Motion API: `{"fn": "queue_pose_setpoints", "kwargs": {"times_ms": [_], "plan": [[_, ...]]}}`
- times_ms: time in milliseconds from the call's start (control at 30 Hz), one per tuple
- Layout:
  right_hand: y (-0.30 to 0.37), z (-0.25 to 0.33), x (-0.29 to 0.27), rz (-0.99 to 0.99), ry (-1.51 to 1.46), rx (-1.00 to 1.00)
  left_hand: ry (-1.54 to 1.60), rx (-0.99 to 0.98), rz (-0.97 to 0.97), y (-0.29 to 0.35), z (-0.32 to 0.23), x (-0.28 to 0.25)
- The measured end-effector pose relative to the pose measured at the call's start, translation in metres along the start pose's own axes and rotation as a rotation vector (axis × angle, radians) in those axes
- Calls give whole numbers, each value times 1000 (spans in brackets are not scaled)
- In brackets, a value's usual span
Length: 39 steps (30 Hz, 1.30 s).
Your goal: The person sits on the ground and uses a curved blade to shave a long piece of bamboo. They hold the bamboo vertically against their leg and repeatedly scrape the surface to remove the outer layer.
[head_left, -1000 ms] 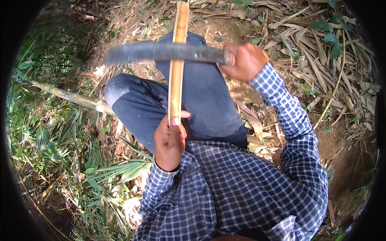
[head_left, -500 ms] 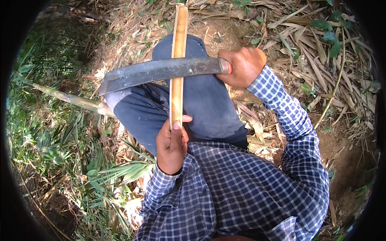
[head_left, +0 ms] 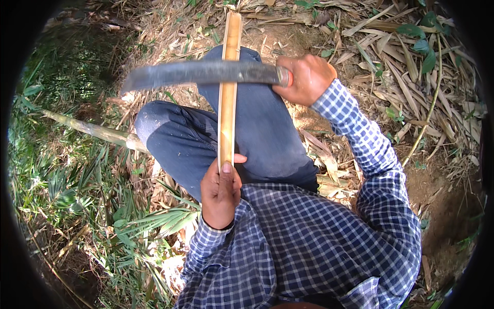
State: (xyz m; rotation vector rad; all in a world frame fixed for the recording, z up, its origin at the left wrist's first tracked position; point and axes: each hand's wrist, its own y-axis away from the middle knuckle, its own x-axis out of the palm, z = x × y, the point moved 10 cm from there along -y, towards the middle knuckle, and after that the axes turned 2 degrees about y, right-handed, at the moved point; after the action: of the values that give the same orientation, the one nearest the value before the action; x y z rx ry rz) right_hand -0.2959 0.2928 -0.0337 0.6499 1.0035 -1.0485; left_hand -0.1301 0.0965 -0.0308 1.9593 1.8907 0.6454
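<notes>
A long split bamboo strip (head_left: 226, 123), pale yellow inside, stands out lengthwise above my knees and points away from me. My left hand (head_left: 221, 193) is closed round its near end, thumb pressed on the inner face. In my right hand (head_left: 307, 77) is the handle of a machete (head_left: 200, 72), mostly hidden by the fingers. The broad dark blade reaches left across the strip's upper half and hides part of it; motion blurs its far end. Whether the edge touches the strip I cannot tell.
My bent legs in dark trousers (head_left: 267, 129) are beneath the strip. A bamboo pole (head_left: 98, 130) lies left of my knee, among green leafy plants (head_left: 62, 190). Dry leaves (head_left: 401, 77) cover the ground at right, with a thin curved stem (head_left: 432, 103).
The machete and my right hand have shifted a little away from me, the blade's far end moving most. The strip and left hand have slid slightly nearer me.
</notes>
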Motion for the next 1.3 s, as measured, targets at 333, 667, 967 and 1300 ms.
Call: {"fn": "queue_pose_setpoints", "kwargs": {"times_ms": [333, 667, 967, 1300], "plan": [[-8, 0, 3, 9, -27, -27, -2, -2, -8, 0, 0, -1], [-14, -7, 5, 15, 56, 0, 31, -7, 12, 3, -2, 0], [-18, -11, 3, -48, 38, -19, 43, -28, 24, 8, -1, -2], [-31, -30, 0, -69, -37, 64, 58, -30, 33, 9, 0, -1]]}}
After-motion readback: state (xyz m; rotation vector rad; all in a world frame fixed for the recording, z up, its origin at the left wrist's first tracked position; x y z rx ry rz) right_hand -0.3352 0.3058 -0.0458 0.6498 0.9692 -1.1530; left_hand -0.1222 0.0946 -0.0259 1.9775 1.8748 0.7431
